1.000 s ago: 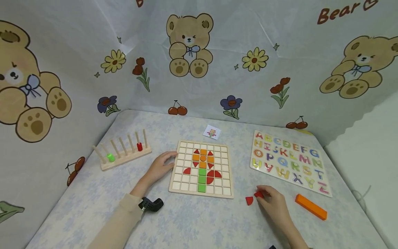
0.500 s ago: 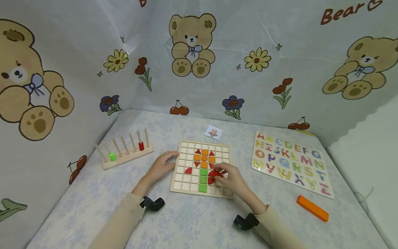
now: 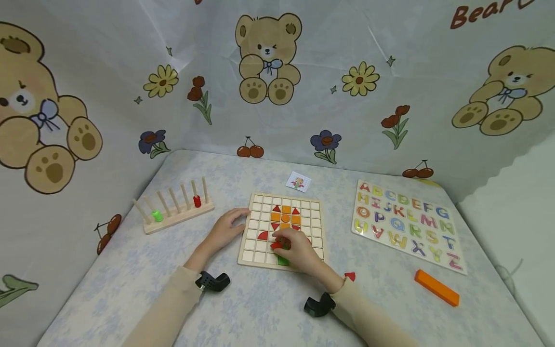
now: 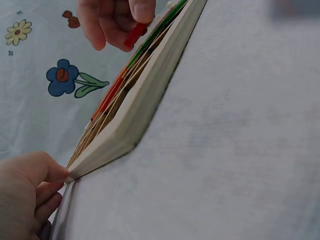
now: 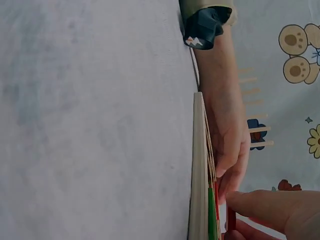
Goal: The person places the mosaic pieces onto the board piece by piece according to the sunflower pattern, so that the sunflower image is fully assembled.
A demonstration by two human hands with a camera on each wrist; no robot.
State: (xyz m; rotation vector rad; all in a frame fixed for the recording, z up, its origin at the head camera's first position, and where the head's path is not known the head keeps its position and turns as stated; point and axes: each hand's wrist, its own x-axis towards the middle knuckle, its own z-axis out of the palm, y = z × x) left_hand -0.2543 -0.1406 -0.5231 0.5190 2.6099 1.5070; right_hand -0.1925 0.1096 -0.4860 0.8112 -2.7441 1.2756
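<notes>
A wooden grid board [image 3: 257, 264] lies on the table with orange, red and green tiles set in its squares. My left hand [image 3: 222, 232] rests against the board's left edge, its fingers touching the side. Over the lower middle of the board, my right hand [image 3: 299, 251] pinches a red quarter-circle tile [image 3: 275, 246] between thumb and fingers; the left wrist view shows this red tile [image 4: 135, 36] just above the board. My right hand hides most of the green tiles [image 3: 283, 261] and the red ones right of them. One red quarter-circle tile [image 3: 262, 235] sits left of the green column.
Beside my right wrist a loose red tile [image 3: 350, 276] lies on the table. A peg rack [image 3: 178, 215] with green and red rings stands at the left. Behind the board is a small picture card [image 3: 298, 181]. An alphabet board [image 3: 409, 224] and an orange bar [image 3: 437, 288] are at the right.
My right hand has picked up a red tile from the table right of the board and carried it left over the board's lower middle. The left hand stays at the board's edge.
</notes>
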